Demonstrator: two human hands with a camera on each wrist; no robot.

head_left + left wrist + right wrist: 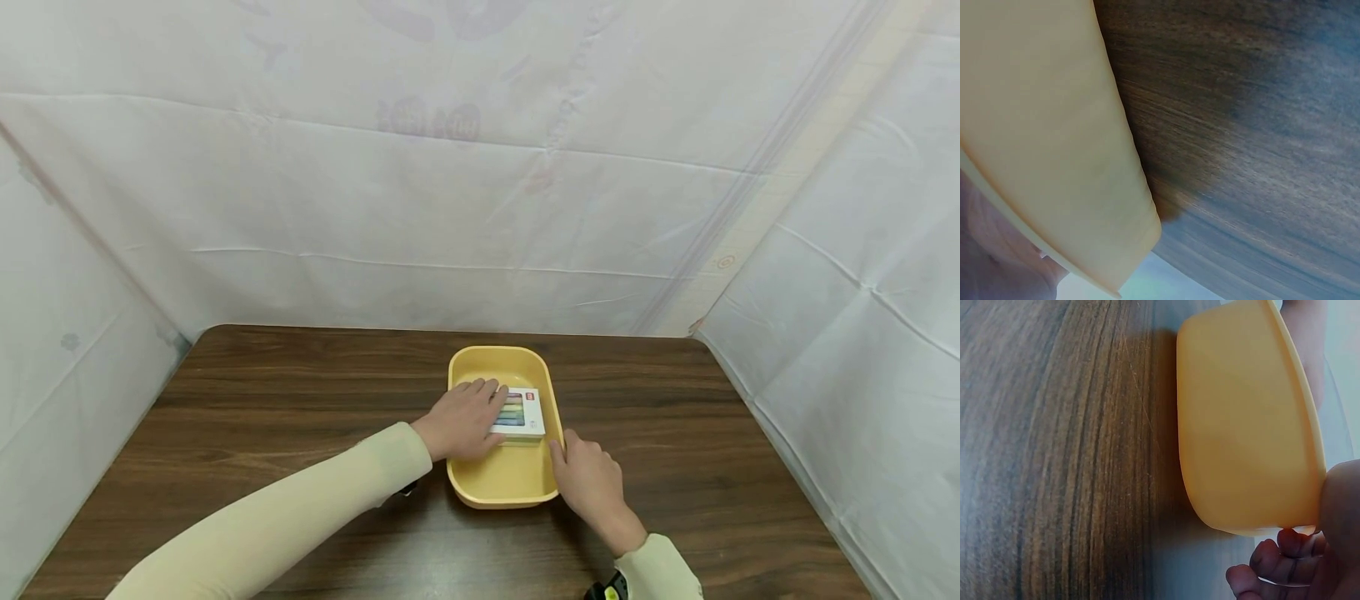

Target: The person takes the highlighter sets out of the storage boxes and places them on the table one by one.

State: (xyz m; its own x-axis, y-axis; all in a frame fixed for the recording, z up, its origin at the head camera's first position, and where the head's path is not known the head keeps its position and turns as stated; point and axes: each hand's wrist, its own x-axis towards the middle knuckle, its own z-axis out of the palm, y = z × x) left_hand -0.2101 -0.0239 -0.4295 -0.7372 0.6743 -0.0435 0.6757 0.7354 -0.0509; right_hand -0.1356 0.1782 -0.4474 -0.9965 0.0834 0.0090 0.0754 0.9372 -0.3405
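Observation:
A yellow plastic basin (pixel 504 492) sits on the table, its outer wall filling much of both wrist views. Inside lies a white windowed box (pixel 531 412) showing a row of pastel-coloured sticks; their exact kind is too small to tell. My left hand (pixel 465 418) reaches over the basin's left rim and holds the box from above, thumb at the near edge and fingers towards the far edge. The left part of the box is hidden under that hand. My right hand (pixel 592 479) grips the basin's right rim near the front corner, thumb on the inner side.
The dark wood-grain table (pixel 300 400) extends on both sides of the basin. White sheeting (pixel 420 208) hangs behind the table and along both sides. A dark strap with a device (pixel 611 588) is on the right wrist.

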